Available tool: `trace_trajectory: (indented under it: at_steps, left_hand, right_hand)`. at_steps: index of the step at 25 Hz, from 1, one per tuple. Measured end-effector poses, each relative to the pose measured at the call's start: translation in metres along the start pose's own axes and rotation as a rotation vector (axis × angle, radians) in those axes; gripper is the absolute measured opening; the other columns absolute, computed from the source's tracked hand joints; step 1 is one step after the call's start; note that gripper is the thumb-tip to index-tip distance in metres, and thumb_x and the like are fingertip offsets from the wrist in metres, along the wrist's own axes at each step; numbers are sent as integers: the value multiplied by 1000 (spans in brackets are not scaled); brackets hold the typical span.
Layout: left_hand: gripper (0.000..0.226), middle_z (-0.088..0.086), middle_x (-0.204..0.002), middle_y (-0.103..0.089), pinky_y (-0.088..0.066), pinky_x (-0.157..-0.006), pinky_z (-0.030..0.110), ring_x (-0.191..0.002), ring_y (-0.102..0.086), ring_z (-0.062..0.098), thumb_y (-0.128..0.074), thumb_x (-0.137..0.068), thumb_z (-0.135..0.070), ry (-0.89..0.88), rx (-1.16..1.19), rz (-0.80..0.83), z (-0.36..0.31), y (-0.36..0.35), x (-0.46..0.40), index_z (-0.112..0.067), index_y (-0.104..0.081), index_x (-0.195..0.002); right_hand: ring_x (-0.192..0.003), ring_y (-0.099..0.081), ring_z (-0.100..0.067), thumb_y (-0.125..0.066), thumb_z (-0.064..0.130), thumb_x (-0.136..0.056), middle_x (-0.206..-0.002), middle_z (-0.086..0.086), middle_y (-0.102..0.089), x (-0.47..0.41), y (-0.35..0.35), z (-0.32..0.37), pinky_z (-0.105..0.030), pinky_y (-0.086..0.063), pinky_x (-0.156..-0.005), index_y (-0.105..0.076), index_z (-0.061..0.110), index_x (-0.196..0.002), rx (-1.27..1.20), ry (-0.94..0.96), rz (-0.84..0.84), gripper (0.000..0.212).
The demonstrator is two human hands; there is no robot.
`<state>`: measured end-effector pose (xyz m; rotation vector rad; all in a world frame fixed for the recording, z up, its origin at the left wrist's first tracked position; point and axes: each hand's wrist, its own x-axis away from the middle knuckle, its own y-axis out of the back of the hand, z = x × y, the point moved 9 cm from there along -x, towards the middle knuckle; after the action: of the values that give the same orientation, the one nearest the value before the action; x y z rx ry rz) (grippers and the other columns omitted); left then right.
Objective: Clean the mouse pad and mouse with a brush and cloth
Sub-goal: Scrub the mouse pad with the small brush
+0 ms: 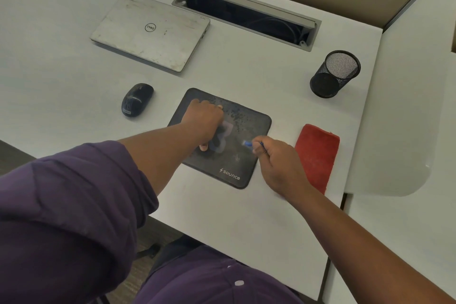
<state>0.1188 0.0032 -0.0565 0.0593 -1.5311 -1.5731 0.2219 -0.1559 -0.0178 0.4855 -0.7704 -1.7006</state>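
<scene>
1. Left hand (206,118) is down flat on the mouse pad (222,138), fingers spread and pressing on the far-left part of it, thumb reaching back toward the near edge. It looks like a steadying hold, so the pad can't slide.
2. Right hand (276,163) has its fingers curled in and pinching the brush (249,143), a slim blue tool. Only its blurred tip shows past the fingertips, just over the pad's middle right; I can't tell whether it is touching the surface.
3. Progress call: this looks like the brushing stage on the pad. Pale specks are scattered just beyond the left fingertips toward the far edge, so there is brushing left to do.
4. The cloth (317,155), red and folded, lies on the desk (61,81) just right of the right hand, apart from the pad and in neither hand. Wiping seems yet to come.
5. The mouse (137,99) sits on the desk well left of the left fingers, off the pad, nobody touching it. Its cleaning appears wholly ahead.
6. Containers now: a black mesh pen cup (334,74) stands upright far beyond the right hand, and nothing shows inside it.
7. The open cable tray (246,15), sunk into the desk beyond both hands, holds dark cables. Beside it lies a closed laptop (150,31).
</scene>
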Motion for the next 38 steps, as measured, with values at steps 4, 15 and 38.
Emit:
trace_trajectory:
  at_steps: [4,15,38]
  left_hand:
    - [94,-1,-111,-67,-31,-76,35,-105,-56,24,-97,-46,-32,-1,-4,20,0,0,0,-16,-55,-130]
    - [87,-1,-115,-66,-32,-76,34,-105,-56,23,-96,-52,-30,6,-12,22,0,2,2,-17,-56,-129]
    - [59,-3,-88,-57,-31,-75,34,-98,-56,23,-85,-66,-29,-15,-11,-21,-4,6,2,-19,-63,-120]
  right_hand:
    - [-69,-62,-6,-44,34,-104,-75,10,-70,16,-27,-6,-32,-49,-67,-62,22,-88,-57,-80,193,27]
    - [-65,-59,1,-49,29,-104,-68,21,-64,32,-29,0,-21,-43,-59,-63,17,-87,-246,-56,53,25]
    - [-82,-53,-14,-47,22,-102,-90,4,-67,19,-18,-3,-31,-39,-77,-69,12,-101,3,83,-34,24]
